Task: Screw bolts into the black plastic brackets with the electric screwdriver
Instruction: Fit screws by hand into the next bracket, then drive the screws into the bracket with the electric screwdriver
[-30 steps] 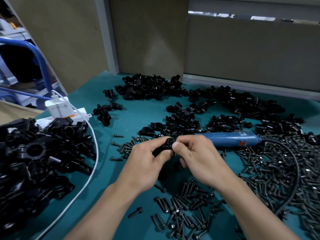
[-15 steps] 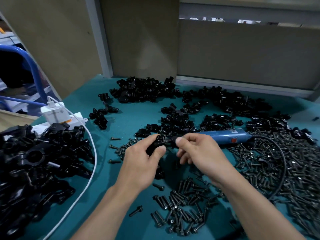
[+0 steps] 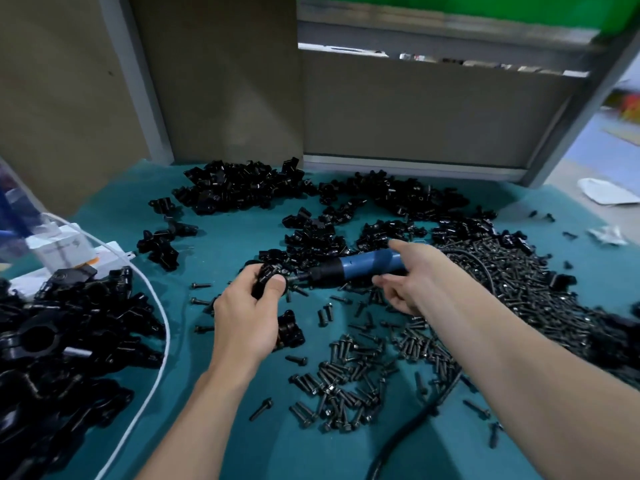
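Note:
My left hand (image 3: pixel 246 320) grips a black plastic bracket (image 3: pixel 268 276) with the thumb pressed on its front, just above the teal table. The blue electric screwdriver (image 3: pixel 363 266) lies on the table with its black tip pointing at that bracket. My right hand (image 3: pixel 419 275) reaches over the screwdriver's body, index finger stretched along its top and thumb under it, fingers straight and not closed round it. Loose black bolts (image 3: pixel 346 386) lie scattered in front of both hands. A second bracket (image 3: pixel 290 330) sits beside my left palm.
Heaps of black brackets (image 3: pixel 239 185) line the back of the table, and a big pile of black parts (image 3: pixel 52 341) fills the left. A dense bolt heap (image 3: pixel 519 289) lies right. A white charger (image 3: pixel 59 244) with white cable (image 3: pixel 157 306) sits left; the screwdriver's black cord (image 3: pixel 398 441) runs toward me.
My right hand let go of the bracket and moved right onto the screwdriver. The left hand keeps the bracket. The camera view shifted up and right.

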Motion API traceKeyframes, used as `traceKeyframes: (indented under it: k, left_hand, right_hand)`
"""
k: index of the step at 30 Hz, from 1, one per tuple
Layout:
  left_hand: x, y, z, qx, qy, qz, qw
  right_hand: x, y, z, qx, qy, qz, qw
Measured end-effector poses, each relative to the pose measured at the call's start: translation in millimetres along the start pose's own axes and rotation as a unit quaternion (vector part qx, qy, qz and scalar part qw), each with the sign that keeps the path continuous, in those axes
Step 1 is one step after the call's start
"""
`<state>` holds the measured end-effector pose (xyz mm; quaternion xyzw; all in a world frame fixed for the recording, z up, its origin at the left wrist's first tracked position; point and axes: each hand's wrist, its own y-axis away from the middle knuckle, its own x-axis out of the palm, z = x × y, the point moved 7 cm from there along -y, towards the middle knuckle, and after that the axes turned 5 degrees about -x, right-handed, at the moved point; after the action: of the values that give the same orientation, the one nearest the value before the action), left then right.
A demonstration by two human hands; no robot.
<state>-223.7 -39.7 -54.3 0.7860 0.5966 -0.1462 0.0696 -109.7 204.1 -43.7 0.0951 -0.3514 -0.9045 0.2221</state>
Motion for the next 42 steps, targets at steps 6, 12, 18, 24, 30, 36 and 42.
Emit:
traceKeyframes:
  k: [6, 12, 18, 24, 30, 36, 42]
  left_hand:
    - [-8, -3, 0, -0.02, 0.036, -0.022, 0.999]
    - [-21, -13, 9, -0.06, 0.135, -0.058, 0.987]
    - [-2, -9, 23, -0.134, 0.225, -0.015, 0.965]
    - [8, -9, 13, -0.076, 0.134, -0.008, 0.988]
    - [11, 0, -3, -0.01, 0.07, 0.013, 0.997]
    - [12, 6, -8, 0.007, -0.014, 0.016, 1.0]
    - [0, 3, 1, 0.001, -0.049, -0.026, 0.998]
  right_hand:
    - [24, -2, 8, 0.017, 0.067, -0.023, 0.997]
    - [9, -7, 9, -0.058, -0.113, -0.037, 0.991]
    - [-36, 5, 37, -0.203, -0.206, -0.03, 0.957]
    - [-45, 7, 36, -0.164, -0.396, 0.066, 0.901]
    - [-9, 12, -3, -0.072, -0.426, 0.173, 0.885]
    - [11, 18, 35, -0.123, -0.432, 0.249, 0.858]
    - [25, 16, 57, -0.159, -0.406, 0.25, 0.865]
